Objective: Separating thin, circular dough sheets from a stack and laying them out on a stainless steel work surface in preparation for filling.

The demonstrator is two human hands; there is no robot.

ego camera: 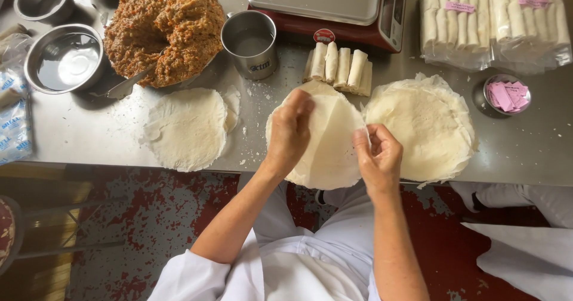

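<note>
Pale cream wrapper (pixel 325 146), orange-brown filling (pixel 164 29), pink slips (pixel 507 95), red-speckled floor (pixel 161 217)

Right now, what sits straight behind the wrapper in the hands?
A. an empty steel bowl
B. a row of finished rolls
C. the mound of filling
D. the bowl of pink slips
B: the rolls lie in a row just behind the wrapper that the left hand and right hand hold.

You stand at a steel bench (pixel 525 152) dusted with flour. Below its near edge lies a floor (pixel 173 217) of worn red paint over grey, evenly lit.
</note>
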